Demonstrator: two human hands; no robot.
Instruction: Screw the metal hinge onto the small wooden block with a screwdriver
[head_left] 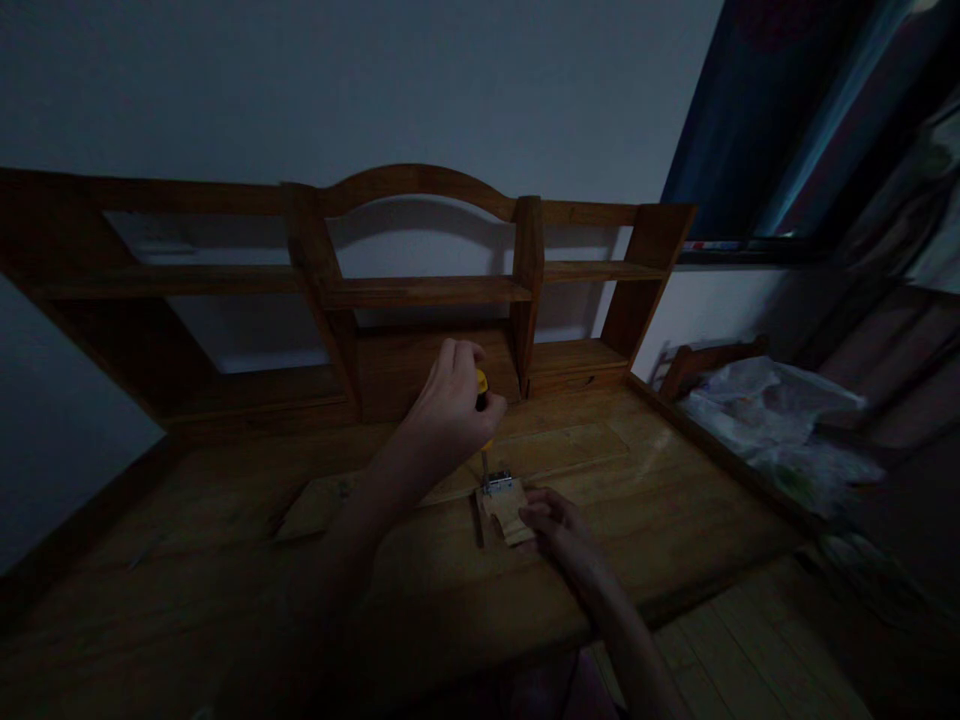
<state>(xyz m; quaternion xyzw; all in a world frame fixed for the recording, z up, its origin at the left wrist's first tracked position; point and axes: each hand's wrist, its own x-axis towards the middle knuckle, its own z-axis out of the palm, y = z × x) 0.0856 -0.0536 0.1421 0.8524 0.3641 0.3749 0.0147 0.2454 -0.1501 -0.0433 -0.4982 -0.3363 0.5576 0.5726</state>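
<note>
Head view is dark, so I go slow. I use the small wood block (508, 512) as my marker for every place.

Biggest first: the worktop (225, 560) is a wide wooden desk, and the block lies on it near the front edge. Behind the block stands the shelf unit (420, 290) with its curved top. Far off to the right of the block, past the desk edge, lies a pile of plastic bags (780, 420). Just behind the block, and touching it as far as I can tell, lies a long flat board (525, 455).

On the back edge of the block sits a small shiny metal piece (498, 481). It may be a hinge, but it is too dim to be sure.

My left hand (450, 410) is above the block, wrapped tight round the yellow handle of a screwdriver (483, 425). Its thin shaft points down onto the metal piece.

My right hand (553, 515) is pressed on the right side of the block, fingers curled over it to pin it.

To do this well, I think I must keep the screwdriver straight up, push down while I turn, and hold the block firm so nothing slips.
</note>
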